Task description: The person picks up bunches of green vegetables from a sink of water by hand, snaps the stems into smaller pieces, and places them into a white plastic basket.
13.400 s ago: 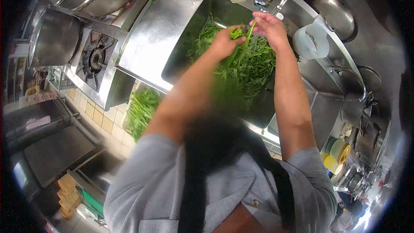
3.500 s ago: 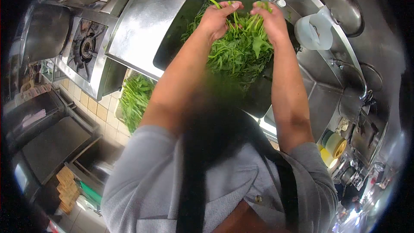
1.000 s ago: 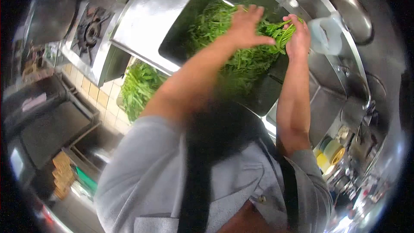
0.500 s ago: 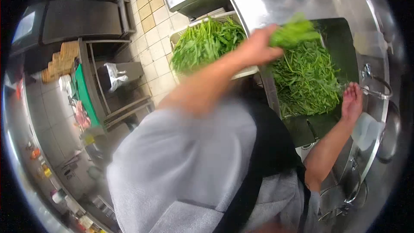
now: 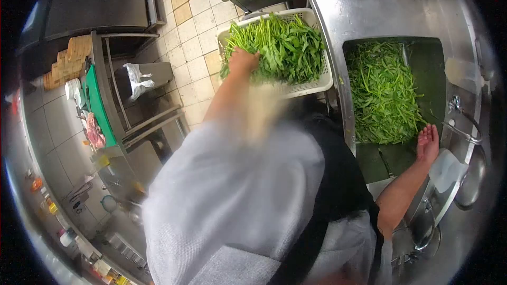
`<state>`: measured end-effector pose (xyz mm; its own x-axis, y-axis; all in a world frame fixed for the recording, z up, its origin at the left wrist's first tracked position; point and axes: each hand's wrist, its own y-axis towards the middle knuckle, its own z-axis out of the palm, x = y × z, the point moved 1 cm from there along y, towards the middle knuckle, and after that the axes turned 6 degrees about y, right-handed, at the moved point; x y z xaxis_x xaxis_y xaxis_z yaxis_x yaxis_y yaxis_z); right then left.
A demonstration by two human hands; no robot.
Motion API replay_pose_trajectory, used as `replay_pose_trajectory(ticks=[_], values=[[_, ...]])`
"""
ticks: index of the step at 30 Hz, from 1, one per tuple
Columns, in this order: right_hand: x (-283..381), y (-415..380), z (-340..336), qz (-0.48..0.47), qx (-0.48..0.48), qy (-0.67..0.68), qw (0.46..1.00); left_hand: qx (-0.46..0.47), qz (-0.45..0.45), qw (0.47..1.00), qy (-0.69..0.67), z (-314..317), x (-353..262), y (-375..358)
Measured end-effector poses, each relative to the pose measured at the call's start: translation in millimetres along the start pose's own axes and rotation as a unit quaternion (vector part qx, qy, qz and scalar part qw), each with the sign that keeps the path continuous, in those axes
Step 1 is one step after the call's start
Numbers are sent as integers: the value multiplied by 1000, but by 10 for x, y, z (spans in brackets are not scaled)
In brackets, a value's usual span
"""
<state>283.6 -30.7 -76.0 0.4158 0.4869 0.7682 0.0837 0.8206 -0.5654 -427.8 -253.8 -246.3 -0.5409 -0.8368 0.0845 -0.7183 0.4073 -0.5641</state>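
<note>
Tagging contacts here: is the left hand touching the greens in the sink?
Apart. The head view shows the left hand at the basket, with a wide gap to the greens in the sink.
</note>
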Motion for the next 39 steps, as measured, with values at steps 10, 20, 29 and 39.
replay_pose_trajectory(ticks=[10, 20, 29, 39], values=[[751, 37, 607, -106, 24, 50, 993, -6, 138, 875, -464, -815, 266, -556], [-639, 112, 1504, 52, 77, -367, 926, -259, 350, 893, -116, -1595, -1336, -1442], [-2155, 478, 1938, 45, 135, -704, 696, -271, 449, 851, 11, -1688, -3216, -1627], [-1778, 1063, 187, 101, 93, -748, 649, -308, 448, 840, -10, -1663, -3255, -1598]])
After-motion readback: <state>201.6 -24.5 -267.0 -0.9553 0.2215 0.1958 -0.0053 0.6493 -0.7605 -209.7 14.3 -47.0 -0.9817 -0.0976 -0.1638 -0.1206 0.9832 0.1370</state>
